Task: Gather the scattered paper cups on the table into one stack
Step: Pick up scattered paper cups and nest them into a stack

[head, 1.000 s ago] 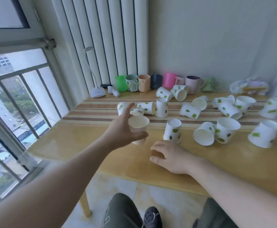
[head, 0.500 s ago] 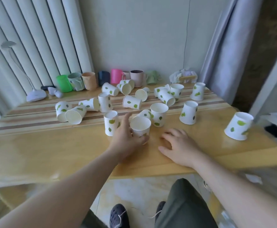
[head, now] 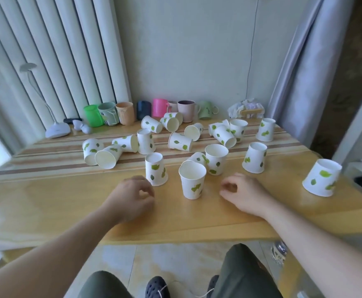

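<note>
Several white paper cups with green leaf prints lie scattered on the wooden table [head: 46, 203]. One upright cup [head: 192, 182] stands alone near the front, between my hands. My left hand [head: 132, 198] rests on the table just left of it, fingers loosely curled, holding nothing. My right hand [head: 243, 193] rests to its right, also curled and empty. An upside-down cup [head: 155, 169] stands just beyond my left hand. Another upright cup [head: 216, 159] and a tipped cup [head: 198, 158] sit behind. Upside-down cups stand at the right [head: 254, 160] and far right [head: 322, 180].
A row of coloured mugs [head: 124, 112] lines the back wall, with a white desk lamp [head: 56, 130] at the back left and a crumpled bag [head: 246, 108] at the back right. A curtain [head: 304, 72] hangs right of the table. My knees show below the table edge.
My left hand carried a cup to the front of the table, set it upright and let go. The camera view swung right. My right hand stayed resting on the table.
</note>
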Demonstrator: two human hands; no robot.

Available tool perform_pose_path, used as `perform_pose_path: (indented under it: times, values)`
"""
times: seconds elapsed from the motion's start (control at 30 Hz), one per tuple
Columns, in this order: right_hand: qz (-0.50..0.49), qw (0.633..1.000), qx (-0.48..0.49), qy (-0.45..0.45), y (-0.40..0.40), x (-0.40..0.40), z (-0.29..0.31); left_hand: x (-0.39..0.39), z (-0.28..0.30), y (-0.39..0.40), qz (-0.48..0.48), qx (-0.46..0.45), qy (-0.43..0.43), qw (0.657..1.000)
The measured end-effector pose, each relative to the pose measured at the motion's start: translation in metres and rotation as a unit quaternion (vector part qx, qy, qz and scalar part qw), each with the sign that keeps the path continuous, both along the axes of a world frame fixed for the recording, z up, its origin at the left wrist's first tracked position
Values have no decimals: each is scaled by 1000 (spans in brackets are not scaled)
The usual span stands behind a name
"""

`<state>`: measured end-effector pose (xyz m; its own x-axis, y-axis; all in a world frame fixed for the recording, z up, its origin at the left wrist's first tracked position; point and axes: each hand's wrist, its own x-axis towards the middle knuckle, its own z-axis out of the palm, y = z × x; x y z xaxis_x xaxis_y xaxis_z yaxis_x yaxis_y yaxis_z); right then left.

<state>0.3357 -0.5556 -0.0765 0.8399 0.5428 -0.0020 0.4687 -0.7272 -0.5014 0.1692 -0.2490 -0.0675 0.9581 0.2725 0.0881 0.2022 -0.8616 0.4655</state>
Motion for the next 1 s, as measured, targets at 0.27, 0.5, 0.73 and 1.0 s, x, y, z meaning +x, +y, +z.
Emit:
perform_pose_path:
  times: [0.27, 0.5, 0.73, 1.0]
  values:
    - [-148, 978, 149, 16, 33, 20, -3, 9, -31, 27, 114, 51, -58, 990]
    - [-116, 953, 269, 80, 65, 33, 20, 10, -34, 31, 116, 52, -84, 988]
    - [-156, 933, 306, 107, 73, 43, 20, 10, -34, 31, 119, 49, -76, 989]
    - [-35, 862, 494, 104, 79, 15, 75, 10, -33, 29, 123, 53, -70, 988]
